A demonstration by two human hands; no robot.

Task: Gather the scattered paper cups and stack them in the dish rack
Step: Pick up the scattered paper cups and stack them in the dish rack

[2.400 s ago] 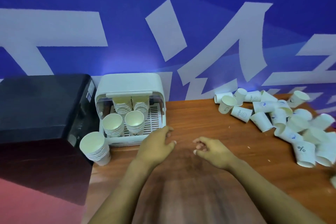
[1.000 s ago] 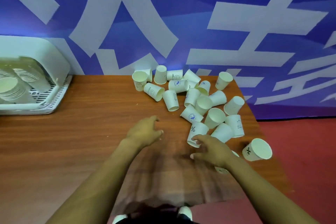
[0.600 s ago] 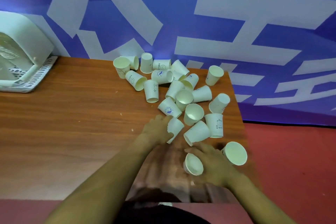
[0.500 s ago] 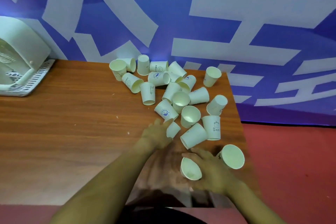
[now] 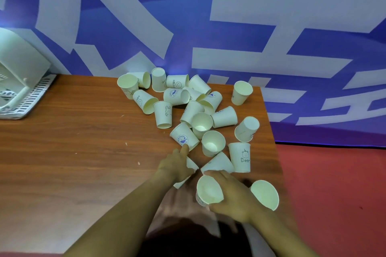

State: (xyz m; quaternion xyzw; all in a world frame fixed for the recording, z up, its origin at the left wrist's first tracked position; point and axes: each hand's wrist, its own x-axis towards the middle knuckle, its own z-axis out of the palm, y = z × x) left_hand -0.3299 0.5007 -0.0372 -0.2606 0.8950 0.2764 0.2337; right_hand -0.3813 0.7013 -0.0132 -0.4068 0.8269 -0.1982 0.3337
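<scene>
From the head camera, a wooden table [image 5: 83, 152] stands against a blue wall with big white shapes [image 5: 250, 27]. A messy pile of paper cups [image 5: 188, 106] lies on the right side of the table. Most are tipped on their sides, and some touch or lean on each other. One cup says "Bear" [image 5: 240, 157] and stands upside down near the right edge. One has a blue round sticker [image 5: 184, 136] and lies on its side.

The right hand [image 5: 234, 196] holds a cup [image 5: 208, 191] with its fingers curled round the side — the open mouth faces the camera. Just to the right of that hand, another cup [image 5: 265, 194] sits by the table's corner with its mouth showing.

The left hand [image 5: 175, 166] rests on top of a tipped cup [image 5: 189, 170]. Its fingers bend over the cup, and one finger points out and touches the cup with the blue sticker. I cannot tell if the hand really grips the cup under it.

The white dish rack [image 5: 23, 85] is far off at the left edge — only part of it shows. The floor past the table is red [image 5: 334, 194].
</scene>
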